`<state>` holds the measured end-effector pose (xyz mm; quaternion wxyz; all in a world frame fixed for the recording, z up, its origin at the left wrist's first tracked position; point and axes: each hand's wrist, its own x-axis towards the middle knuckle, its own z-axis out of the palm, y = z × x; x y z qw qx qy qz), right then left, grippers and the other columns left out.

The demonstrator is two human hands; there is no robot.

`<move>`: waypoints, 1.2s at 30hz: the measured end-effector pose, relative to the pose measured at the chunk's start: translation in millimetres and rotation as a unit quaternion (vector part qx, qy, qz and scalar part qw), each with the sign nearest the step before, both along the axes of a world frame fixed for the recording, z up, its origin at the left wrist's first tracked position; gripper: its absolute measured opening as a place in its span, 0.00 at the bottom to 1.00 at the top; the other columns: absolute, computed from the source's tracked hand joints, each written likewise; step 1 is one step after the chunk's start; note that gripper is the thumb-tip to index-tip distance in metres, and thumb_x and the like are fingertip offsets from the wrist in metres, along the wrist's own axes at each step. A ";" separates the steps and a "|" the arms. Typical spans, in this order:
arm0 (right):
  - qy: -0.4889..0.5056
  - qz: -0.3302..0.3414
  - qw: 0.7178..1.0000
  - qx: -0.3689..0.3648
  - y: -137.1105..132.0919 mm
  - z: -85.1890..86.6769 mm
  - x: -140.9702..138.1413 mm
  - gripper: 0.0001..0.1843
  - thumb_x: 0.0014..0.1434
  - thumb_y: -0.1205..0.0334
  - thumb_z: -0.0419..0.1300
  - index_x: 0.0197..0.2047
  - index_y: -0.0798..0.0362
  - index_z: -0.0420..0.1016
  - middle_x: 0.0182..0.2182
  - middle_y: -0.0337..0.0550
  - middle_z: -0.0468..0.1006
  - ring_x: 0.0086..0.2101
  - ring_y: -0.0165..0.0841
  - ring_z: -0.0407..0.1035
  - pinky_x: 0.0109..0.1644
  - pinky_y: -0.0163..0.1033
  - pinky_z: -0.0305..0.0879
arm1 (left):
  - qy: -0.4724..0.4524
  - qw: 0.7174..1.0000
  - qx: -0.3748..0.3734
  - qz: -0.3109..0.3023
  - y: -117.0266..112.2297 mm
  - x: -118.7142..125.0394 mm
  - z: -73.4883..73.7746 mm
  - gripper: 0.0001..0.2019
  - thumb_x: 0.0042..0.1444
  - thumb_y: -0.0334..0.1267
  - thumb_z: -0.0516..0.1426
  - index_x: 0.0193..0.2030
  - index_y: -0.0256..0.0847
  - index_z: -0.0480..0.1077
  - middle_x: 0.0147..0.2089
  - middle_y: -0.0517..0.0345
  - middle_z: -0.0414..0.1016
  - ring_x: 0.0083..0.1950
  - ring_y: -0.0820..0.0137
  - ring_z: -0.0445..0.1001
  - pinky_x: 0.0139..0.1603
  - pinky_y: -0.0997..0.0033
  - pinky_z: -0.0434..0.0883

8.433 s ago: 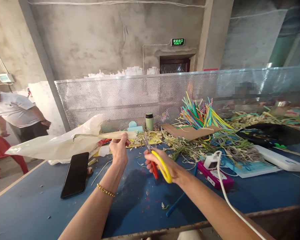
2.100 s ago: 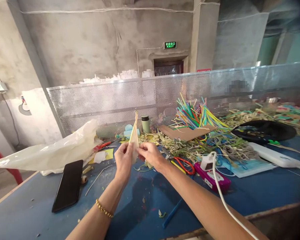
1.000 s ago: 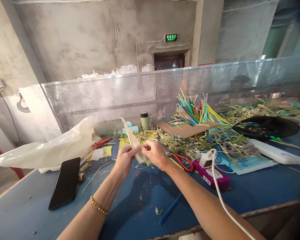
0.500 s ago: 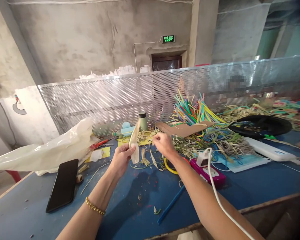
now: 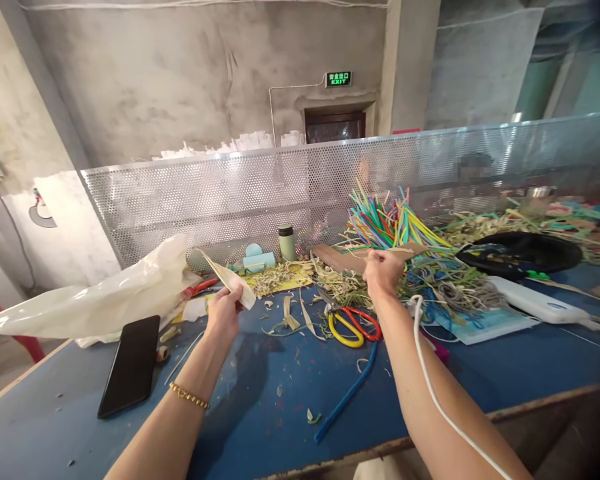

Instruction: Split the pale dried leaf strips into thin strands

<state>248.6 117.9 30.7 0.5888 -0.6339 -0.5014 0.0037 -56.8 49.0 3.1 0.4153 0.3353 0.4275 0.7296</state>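
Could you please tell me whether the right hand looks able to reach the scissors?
Probably yes: the scissors lie on the table near the right hand, and nothing is seen covering their handles.

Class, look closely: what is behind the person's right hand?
Behind the right hand are cardboard and, farther back, coloured strands. The hand hides part of the cardboard; whatever lies on that part cannot be seen.

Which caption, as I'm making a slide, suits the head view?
Left hand holding a pale strip, right hand near the cardboard, scissors on the table.
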 end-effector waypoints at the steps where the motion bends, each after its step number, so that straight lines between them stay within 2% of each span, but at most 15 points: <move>1: -0.016 -0.002 1.000 -0.018 -2.4 -0.2 -1.5 0.13 0.55 0.70 0.53 0.36 0.62 0.79 0.32 0.59 0.78 0.35 0.43 0.73 0.39 0.43 0.66 | 0.004 1.000 -0.001 0.000 0.5 -1.2 -0.3 0.18 0.30 0.43 0.69 0.26 0.34 0.71 0.22 0.61 0.70 0.22 0.75 0.65 0.24 0.73 0.60; 3: -0.078 0.002 0.993 -0.085 -8.9 -1.6 -10.5 0.10 0.52 0.71 0.56 0.33 0.61 0.80 0.35 0.62 0.78 0.39 0.47 0.73 0.43 0.47 0.65 | 0.027 1.000 0.004 -0.010 -0.4 -0.4 -1.0 0.19 0.31 0.44 0.69 0.27 0.34 0.72 0.22 0.60 0.70 0.21 0.76 0.63 0.24 0.74 0.58; 5: -0.185 0.000 0.973 -0.139 -17.7 -2.4 -27.0 0.10 0.52 0.72 0.58 0.36 0.61 0.80 0.41 0.66 0.77 0.44 0.51 0.71 0.47 0.50 0.64 | 0.073 0.997 0.023 -0.019 -4.1 4.6 -1.7 0.17 0.34 0.45 0.68 0.26 0.34 0.72 0.21 0.61 0.69 0.21 0.77 0.61 0.24 0.74 0.56; 7: -0.271 0.030 0.957 -0.101 -28.1 -1.8 -48.9 0.15 0.54 0.74 0.56 0.43 0.60 0.80 0.46 0.66 0.75 0.48 0.49 0.69 0.51 0.49 0.62 | 0.133 0.990 0.046 -0.018 -9.6 12.0 -1.9 0.15 0.40 0.46 0.66 0.24 0.35 0.71 0.20 0.63 0.66 0.21 0.77 0.58 0.24 0.74 0.55; 8: -0.283 0.079 0.954 -0.060 -33.5 -1.1 -60.9 0.17 0.55 0.75 0.55 0.45 0.60 0.79 0.46 0.63 0.76 0.48 0.47 0.69 0.52 0.47 0.62 | 0.160 0.986 0.054 -0.015 -12.5 16.0 -1.8 0.14 0.42 0.46 0.65 0.23 0.36 0.70 0.19 0.64 0.64 0.21 0.77 0.58 0.24 0.74 0.54; 10: -0.253 0.234 0.939 0.000 -44.0 -0.1 -84.5 0.17 0.59 0.73 0.51 0.44 0.57 0.79 0.42 0.54 0.79 0.44 0.39 0.71 0.50 0.41 0.63 | 0.211 0.975 0.063 -0.010 -17.7 23.0 -1.4 0.14 0.46 0.45 0.63 0.22 0.37 0.68 0.19 0.65 0.62 0.22 0.77 0.56 0.24 0.74 0.54; 12: -0.179 0.387 0.904 0.001 -53.3 -0.9 -104.0 0.13 0.61 0.67 0.53 0.40 0.54 0.80 0.36 0.47 0.81 0.36 0.34 0.73 0.42 0.37 0.66 | 0.254 0.964 0.073 -0.007 -21.2 28.0 -0.9 0.14 0.48 0.45 0.62 0.21 0.38 0.67 0.19 0.65 0.60 0.23 0.76 0.56 0.25 0.74 0.53; 13: -0.143 0.442 0.885 -0.009 -57.3 -2.0 -111.2 0.11 0.62 0.63 0.55 0.37 0.54 0.79 0.32 0.44 0.80 0.32 0.33 0.72 0.38 0.35 0.65 | 0.270 0.959 0.078 -0.007 -22.3 29.8 -0.6 0.14 0.49 0.45 0.62 0.21 0.38 0.66 0.20 0.65 0.60 0.23 0.76 0.56 0.25 0.74 0.53; 15: -0.077 0.506 0.858 -0.037 -63.9 -4.8 -120.1 0.13 0.59 0.55 0.59 0.31 0.55 0.77 0.24 0.40 0.76 0.26 0.31 0.69 0.30 0.33 0.62 | 0.286 0.954 0.089 -0.013 -24.0 32.3 0.3 0.14 0.49 0.44 0.62 0.22 0.38 0.67 0.20 0.65 0.60 0.24 0.75 0.56 0.25 0.74 0.53; 19: 0.031 0.539 0.837 -0.088 -71.0 -7.6 -122.2 0.20 0.53 0.47 0.64 0.22 0.54 0.68 0.17 0.35 0.67 0.20 0.27 0.62 0.25 0.32 0.58 | 0.276 0.956 0.087 -0.054 -27.8 36.1 3.6 0.13 0.50 0.45 0.61 0.23 0.38 0.69 0.21 0.63 0.63 0.24 0.75 0.58 0.25 0.74 0.54; 21: 0.052 0.549 0.828 -0.097 -72.1 -7.1 -121.1 0.21 0.51 0.46 0.64 0.21 0.54 0.66 0.17 0.34 0.65 0.20 0.26 0.60 0.24 0.32 0.58 | 0.271 0.957 0.079 -0.072 -29.8 37.4 5.7 0.15 0.49 0.46 0.61 0.22 0.38 0.68 0.20 0.63 0.63 0.24 0.75 0.59 0.25 0.74 0.55; 25: 0.081 0.541 0.831 -0.098 -70.8 -7.8 -120.4 0.19 0.51 0.47 0.64 0.22 0.54 0.68 0.18 0.34 0.66 0.20 0.26 0.60 0.24 0.32 0.57 | 0.249 0.960 0.063 -0.114 -31.1 37.2 8.4 0.15 0.47 0.45 0.62 0.20 0.38 0.67 0.19 0.62 0.64 0.22 0.75 0.60 0.25 0.74 0.56; 30: 0.053 0.546 0.829 -0.108 -67.1 -11.7 -117.1 0.14 0.53 0.54 0.61 0.24 0.54 0.70 0.19 0.35 0.69 0.21 0.26 0.62 0.25 0.32 0.59 | 0.238 0.963 0.062 -0.114 -29.4 35.4 8.0 0.13 0.45 0.42 0.62 0.18 0.37 0.67 0.18 0.63 0.63 0.22 0.76 0.59 0.25 0.74 0.57; 36: 0.024 0.520 0.846 -0.116 -67.7 -10.3 -114.0 0.09 0.51 0.61 0.60 0.22 0.55 0.69 0.16 0.35 0.69 0.19 0.26 0.62 0.24 0.31 0.56 | 0.254 0.960 0.066 -0.102 -29.2 37.2 6.7 0.13 0.46 0.42 0.62 0.19 0.37 0.68 0.18 0.63 0.63 0.22 0.76 0.58 0.25 0.74 0.55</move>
